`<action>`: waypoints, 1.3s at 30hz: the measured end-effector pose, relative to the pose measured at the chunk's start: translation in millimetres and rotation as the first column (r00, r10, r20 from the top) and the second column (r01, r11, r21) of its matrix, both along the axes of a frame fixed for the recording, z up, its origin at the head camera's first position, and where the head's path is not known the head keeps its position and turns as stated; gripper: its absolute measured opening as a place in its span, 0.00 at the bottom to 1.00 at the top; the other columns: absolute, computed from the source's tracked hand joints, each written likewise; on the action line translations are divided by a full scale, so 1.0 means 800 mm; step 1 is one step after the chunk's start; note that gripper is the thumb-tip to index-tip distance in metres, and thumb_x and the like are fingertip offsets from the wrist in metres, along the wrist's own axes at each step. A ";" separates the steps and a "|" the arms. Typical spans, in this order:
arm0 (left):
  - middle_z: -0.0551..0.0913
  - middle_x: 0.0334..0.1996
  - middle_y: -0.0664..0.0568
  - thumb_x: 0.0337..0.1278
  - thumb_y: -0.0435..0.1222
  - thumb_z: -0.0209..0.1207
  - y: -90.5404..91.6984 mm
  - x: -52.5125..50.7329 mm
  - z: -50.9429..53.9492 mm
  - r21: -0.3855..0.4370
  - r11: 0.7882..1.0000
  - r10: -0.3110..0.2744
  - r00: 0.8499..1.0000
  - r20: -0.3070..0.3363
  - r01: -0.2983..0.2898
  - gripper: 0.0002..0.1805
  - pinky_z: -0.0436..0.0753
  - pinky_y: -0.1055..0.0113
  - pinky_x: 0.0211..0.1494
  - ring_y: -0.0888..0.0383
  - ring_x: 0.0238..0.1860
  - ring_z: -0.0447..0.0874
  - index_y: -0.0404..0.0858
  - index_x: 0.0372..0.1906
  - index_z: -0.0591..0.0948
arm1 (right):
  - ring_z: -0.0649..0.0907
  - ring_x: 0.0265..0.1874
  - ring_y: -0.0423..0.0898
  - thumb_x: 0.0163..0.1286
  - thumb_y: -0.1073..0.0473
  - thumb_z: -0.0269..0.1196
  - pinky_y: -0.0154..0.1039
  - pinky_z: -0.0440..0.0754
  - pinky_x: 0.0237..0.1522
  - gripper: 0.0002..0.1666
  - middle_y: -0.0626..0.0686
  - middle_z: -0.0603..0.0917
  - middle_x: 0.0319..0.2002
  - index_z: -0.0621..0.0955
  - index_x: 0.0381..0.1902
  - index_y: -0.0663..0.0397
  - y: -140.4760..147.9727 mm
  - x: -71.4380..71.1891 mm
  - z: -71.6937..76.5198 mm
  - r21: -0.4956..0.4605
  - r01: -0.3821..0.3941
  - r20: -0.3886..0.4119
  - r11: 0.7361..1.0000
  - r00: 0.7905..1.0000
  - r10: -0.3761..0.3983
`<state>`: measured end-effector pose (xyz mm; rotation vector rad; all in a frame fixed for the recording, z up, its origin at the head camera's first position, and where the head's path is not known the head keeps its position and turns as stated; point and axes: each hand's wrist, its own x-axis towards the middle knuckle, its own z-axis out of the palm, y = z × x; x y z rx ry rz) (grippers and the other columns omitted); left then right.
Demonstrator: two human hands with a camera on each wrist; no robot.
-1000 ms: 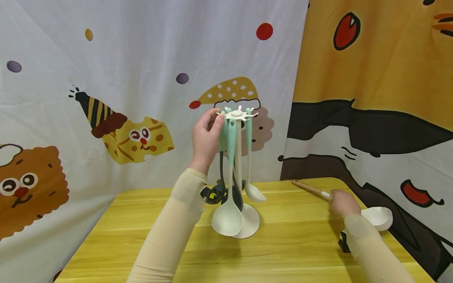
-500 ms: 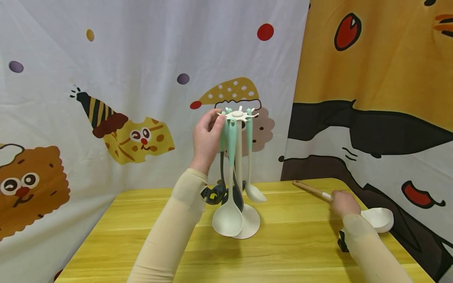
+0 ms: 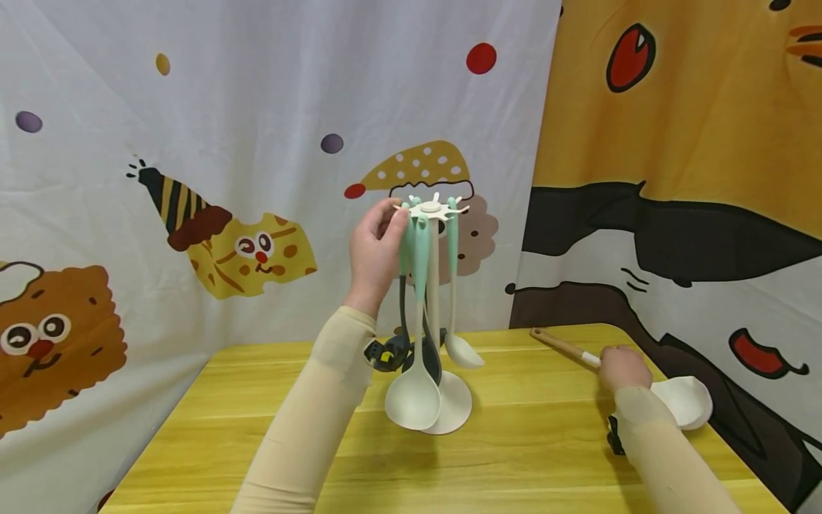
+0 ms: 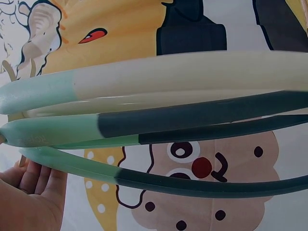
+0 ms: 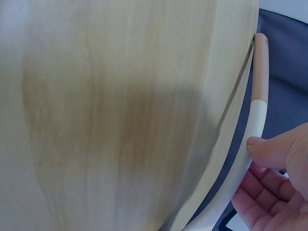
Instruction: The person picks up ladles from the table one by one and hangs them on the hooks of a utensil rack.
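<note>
In the head view a cream utensil rack (image 3: 452, 407) stands upright on the table. Several mint-handled tools hang from its hooked top, among them a white ladle (image 3: 413, 400) in front and dark-headed ones behind. My left hand (image 3: 375, 250) pinches the left edge of the rack's top, by the handle ends. In the left wrist view its fingers (image 4: 43, 180) sit beside the mint handles (image 4: 53, 130). At the table's right side my right hand (image 3: 624, 368) grips the white stem of a wood-handled ladle (image 3: 690, 403). My thumb presses the stem (image 5: 245, 149) in the right wrist view.
The yellow wood-grain table (image 3: 270, 428) lies under everything. A cartoon-printed curtain (image 3: 257, 143) hangs close behind its back edge and along the right side. A smaller white spoon-like tool (image 3: 464, 351) hangs at the rack's right.
My right hand has shifted slightly left, and the wood-handled ladle's bowl has turned a little. The left hand and the rack stay in place.
</note>
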<state>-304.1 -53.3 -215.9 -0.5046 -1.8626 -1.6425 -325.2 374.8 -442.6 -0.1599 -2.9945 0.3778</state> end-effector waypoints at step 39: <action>0.83 0.49 0.48 0.72 0.41 0.55 0.000 -0.002 -0.001 0.015 1.000 -0.024 1.000 -0.016 0.024 0.19 0.78 0.62 0.50 0.56 0.45 0.79 0.35 0.59 0.79 | 0.78 0.29 0.61 0.65 0.72 0.62 0.56 0.79 0.26 0.12 0.63 0.79 0.31 0.81 0.46 0.72 -0.026 0.003 0.002 0.015 -0.036 -0.072 0.999 0.997 0.037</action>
